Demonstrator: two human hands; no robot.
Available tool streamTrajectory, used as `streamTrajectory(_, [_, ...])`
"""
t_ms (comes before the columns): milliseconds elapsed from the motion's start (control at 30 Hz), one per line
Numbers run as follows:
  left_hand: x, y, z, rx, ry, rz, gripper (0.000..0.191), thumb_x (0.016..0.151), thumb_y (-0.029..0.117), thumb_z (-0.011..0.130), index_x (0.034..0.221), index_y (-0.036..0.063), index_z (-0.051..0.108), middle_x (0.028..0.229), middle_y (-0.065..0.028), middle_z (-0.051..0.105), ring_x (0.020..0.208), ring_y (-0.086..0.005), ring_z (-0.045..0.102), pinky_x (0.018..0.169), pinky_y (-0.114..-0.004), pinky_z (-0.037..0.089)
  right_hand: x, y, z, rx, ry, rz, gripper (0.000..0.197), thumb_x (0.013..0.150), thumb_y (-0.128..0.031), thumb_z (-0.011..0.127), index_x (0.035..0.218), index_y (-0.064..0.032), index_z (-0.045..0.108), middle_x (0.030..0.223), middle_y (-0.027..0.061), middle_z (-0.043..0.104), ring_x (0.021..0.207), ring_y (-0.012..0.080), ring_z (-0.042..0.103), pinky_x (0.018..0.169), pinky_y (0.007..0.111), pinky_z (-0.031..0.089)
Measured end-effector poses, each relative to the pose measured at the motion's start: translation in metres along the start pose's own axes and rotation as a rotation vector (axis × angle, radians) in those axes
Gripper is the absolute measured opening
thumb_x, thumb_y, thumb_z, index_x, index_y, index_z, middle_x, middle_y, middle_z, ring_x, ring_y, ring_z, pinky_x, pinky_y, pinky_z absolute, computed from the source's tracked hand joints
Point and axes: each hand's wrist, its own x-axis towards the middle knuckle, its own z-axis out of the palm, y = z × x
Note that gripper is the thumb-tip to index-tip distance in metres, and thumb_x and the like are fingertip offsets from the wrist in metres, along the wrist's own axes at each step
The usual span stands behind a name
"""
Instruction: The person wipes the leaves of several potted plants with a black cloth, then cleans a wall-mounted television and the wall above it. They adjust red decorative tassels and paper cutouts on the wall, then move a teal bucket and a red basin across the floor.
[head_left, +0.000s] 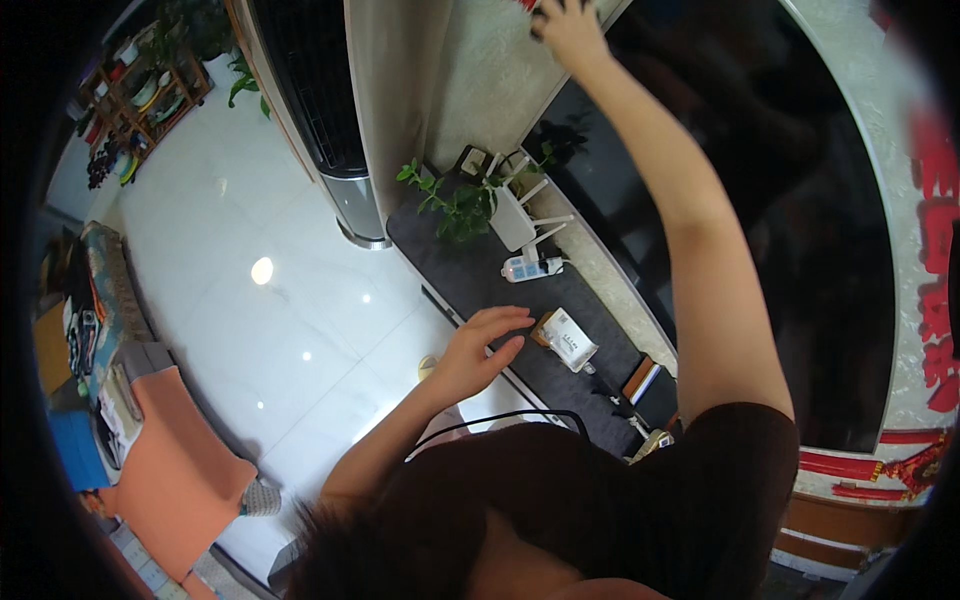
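Raised at the top edge of the view, my right hand (571, 31) has its fingers curled around a small dark object, only partly visible; a bit of red shows beside it. It is near the wall by the top of a large black television (780, 225). My left hand (480, 352) is lower, fingers apart and empty, over the front edge of a dark grey cabinet top (480, 281). Just right of its fingertips lies a white soft pack (570, 339) bearing writing, on a brown item. A white power strip (531, 268) lies farther back.
A white router (514, 217) with antennas and a green plant (465, 210) stand on the cabinet. Beyond its end is a tall floor-standing air conditioner (349, 202). At left are an orange-covered seat (180, 465) and a wooden shelf (142, 97). A black cable (517, 412) crosses near my body.
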Motion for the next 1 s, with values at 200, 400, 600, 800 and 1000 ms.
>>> streamTrajectory(200, [-0.031, -0.037, 0.001, -0.044, -0.002, -0.188, 0.025, 0.085, 0.009, 0.058, 0.110, 0.0047, 0.062, 0.118, -0.0137, 0.058, 0.112, -0.0300, 0.053, 0.094, -0.036, 0.042, -0.104, -0.129, 0.081, 0.242, -0.290, -0.109, 0.037, 0.070, -0.006, 0.066, 0.106, -0.0163, 0.063, 0.119, 0.0078, 0.046, 0.111, 0.0327, 0.043, 0.091, 0.049, 0.040])
streamTrajectory(400, [-0.003, -0.115, 0.015, 0.076, -0.038, -0.124, 0.027, 0.082, 0.007, 0.059, 0.109, 0.0006, 0.060, 0.116, -0.0181, 0.058, 0.108, -0.0331, 0.055, 0.091, -0.037, 0.044, -0.169, -0.175, 0.052, 1.033, -0.197, 0.330, 0.039, 0.062, 0.006, 0.062, 0.100, -0.0052, 0.061, 0.116, 0.0109, 0.049, 0.108, 0.0343, 0.044, 0.092, 0.040, 0.040])
streamTrajectory(600, [0.169, -0.209, 0.046, 0.192, -0.030, -0.148, 0.045, 0.077, 0.000, 0.052, 0.122, -0.0055, 0.048, 0.125, -0.0247, 0.049, 0.115, -0.0393, 0.048, 0.099, -0.038, 0.038, -0.238, -0.146, -0.009, 1.065, -0.021, 0.508, 0.036, 0.057, 0.008, 0.064, 0.092, -0.0014, 0.060, 0.115, 0.0120, 0.052, 0.104, 0.0357, 0.046, 0.089, 0.038, 0.041])
streamTrajectory(800, [0.260, -0.264, 0.029, 0.385, -0.139, -0.267, 0.076, 0.074, -0.011, 0.045, 0.143, -0.0029, 0.014, 0.149, -0.0252, 0.011, 0.135, -0.0384, 0.021, 0.106, -0.038, 0.032, -0.291, -0.157, 0.036, 0.984, -0.277, 0.454, 0.039, 0.059, 0.010, 0.059, 0.095, -0.0034, 0.062, 0.120, 0.0134, 0.047, 0.109, 0.0368, 0.041, 0.091, 0.043, 0.040])
streamTrajectory(1000, [0.268, -0.278, 0.010, 0.165, 0.115, -0.143, 0.078, 0.071, -0.010, 0.043, 0.143, -0.0053, 0.012, 0.147, -0.0272, 0.018, 0.138, -0.0366, 0.016, 0.110, -0.034, 0.022, -0.223, -0.182, 0.120, 0.699, -0.214, 0.226, 0.034, 0.068, 0.000, 0.060, 0.100, -0.0090, 0.062, 0.118, 0.0118, 0.047, 0.110, 0.0354, 0.041, 0.091, 0.050, 0.038])
